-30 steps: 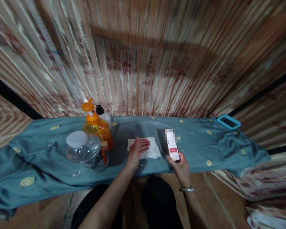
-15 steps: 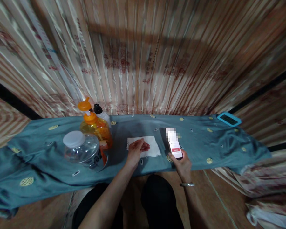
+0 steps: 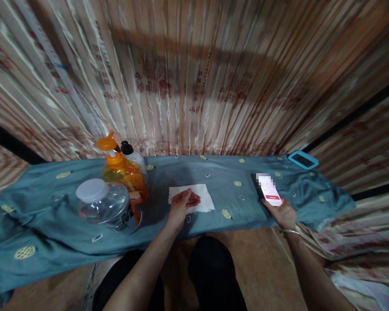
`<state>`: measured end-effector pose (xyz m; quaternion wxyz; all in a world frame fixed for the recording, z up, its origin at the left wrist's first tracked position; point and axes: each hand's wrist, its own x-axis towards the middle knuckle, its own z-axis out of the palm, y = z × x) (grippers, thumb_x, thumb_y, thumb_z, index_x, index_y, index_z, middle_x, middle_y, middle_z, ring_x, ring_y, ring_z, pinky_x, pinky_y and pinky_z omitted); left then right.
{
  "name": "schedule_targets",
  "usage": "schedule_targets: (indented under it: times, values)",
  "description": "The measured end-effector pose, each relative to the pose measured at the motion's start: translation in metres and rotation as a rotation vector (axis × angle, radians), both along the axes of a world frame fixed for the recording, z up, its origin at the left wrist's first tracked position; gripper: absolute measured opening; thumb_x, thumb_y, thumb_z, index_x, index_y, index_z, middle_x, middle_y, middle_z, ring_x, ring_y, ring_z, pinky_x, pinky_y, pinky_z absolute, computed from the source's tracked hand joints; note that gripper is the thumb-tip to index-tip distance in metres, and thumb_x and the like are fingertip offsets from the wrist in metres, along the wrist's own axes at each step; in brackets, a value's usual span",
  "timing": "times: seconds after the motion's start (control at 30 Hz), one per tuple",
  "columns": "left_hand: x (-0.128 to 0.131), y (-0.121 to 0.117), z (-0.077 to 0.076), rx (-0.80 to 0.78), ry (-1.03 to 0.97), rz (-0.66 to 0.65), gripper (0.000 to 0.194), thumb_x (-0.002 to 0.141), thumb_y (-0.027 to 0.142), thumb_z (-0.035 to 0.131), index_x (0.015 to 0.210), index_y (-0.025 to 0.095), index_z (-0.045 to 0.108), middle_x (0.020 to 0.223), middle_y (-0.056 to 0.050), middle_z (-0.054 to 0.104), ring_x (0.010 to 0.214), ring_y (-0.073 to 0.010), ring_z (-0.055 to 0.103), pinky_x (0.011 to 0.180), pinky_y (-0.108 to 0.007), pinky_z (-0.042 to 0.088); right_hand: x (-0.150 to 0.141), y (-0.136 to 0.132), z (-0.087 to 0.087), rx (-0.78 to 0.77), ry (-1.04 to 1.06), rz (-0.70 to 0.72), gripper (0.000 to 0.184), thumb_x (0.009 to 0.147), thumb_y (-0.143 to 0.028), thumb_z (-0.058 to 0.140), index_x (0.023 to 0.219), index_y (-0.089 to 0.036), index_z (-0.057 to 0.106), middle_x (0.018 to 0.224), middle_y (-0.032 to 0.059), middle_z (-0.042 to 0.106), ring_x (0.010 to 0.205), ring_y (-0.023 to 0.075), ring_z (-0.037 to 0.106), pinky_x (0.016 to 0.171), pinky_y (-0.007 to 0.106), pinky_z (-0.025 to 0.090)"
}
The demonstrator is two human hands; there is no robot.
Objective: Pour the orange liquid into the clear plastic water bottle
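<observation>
My right hand [image 3: 283, 213] grips the lower end of a smartphone [image 3: 269, 194] with a lit screen, part of it pixelated. The phone is over the right part of the cloth-covered table. My left hand [image 3: 183, 203] is above a white sheet of paper [image 3: 206, 196] with ragged edges. Its fingers are curled and pinched together; whatever they may hold is too small to make out. A silver bracelet [image 3: 290, 231] circles my right wrist.
At left stand a clear jar with a white lid [image 3: 92, 191], an orange pump bottle [image 3: 125, 172] and a black-capped bottle [image 3: 132, 156]. A blue-framed digital device [image 3: 303, 160] lies at the far right on the teal cloth [image 3: 168, 170]. Curtains [image 3: 188, 77] hang behind.
My right hand has carried the phone to the right, away from the paper. My left hand stays over the paper. The whole view has shifted slightly.
</observation>
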<state>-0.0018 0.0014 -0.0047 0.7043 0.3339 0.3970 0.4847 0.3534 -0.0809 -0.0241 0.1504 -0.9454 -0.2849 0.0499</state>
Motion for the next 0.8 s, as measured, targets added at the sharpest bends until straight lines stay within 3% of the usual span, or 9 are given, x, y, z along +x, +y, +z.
schedule_targets:
  times: [0.17, 0.33, 0.57, 0.8]
  values:
    - [-0.001, 0.0, 0.001, -0.019, 0.01, -0.005, 0.052, 0.058, 0.064, 0.081, 0.063, 0.013, 0.068, 0.067, -0.007, 0.072, 0.064, -0.0174, 0.068, 0.068, -0.031, 0.056, 0.033, 0.003, -0.004, -0.071, -0.006, -0.078, 0.076, 0.083, -0.061, 0.067, 0.133, -0.006, 0.053, 0.131, 0.0264, 0.065, 0.124, 0.0337, 0.064, 0.103, 0.045, 0.051]
    - [-0.003, 0.0, 0.0, -0.004, 0.036, -0.015, 0.049, 0.061, 0.061, 0.08, 0.064, 0.014, 0.069, 0.069, -0.008, 0.073, 0.066, -0.0184, 0.069, 0.07, -0.032, 0.056, 0.057, 0.004, -0.008, -0.114, -0.026, -0.125, 0.087, 0.082, -0.066, 0.064, 0.133, 0.002, 0.049, 0.131, 0.0304, 0.064, 0.126, 0.0353, 0.062, 0.104, 0.045, 0.051]
    - [0.0, 0.001, -0.004, -0.007, 0.048, -0.033, 0.047, 0.062, 0.06, 0.08, 0.063, 0.014, 0.07, 0.069, -0.008, 0.074, 0.066, -0.0181, 0.069, 0.069, -0.03, 0.056, 0.073, 0.004, -0.013, -0.158, -0.117, -0.074, 0.083, 0.082, -0.065, 0.065, 0.129, 0.003, 0.054, 0.13, 0.0284, 0.065, 0.125, 0.0323, 0.063, 0.103, 0.043, 0.051]
    - [0.0, 0.001, -0.002, -0.012, 0.044, -0.034, 0.043, 0.062, 0.058, 0.08, 0.063, 0.016, 0.071, 0.07, -0.008, 0.074, 0.066, -0.0175, 0.068, 0.069, -0.029, 0.056, 0.093, 0.008, -0.028, -0.137, -0.207, -0.054, 0.078, 0.084, -0.063, 0.065, 0.125, 0.003, 0.058, 0.127, 0.0275, 0.068, 0.124, 0.0304, 0.063, 0.106, 0.044, 0.047]
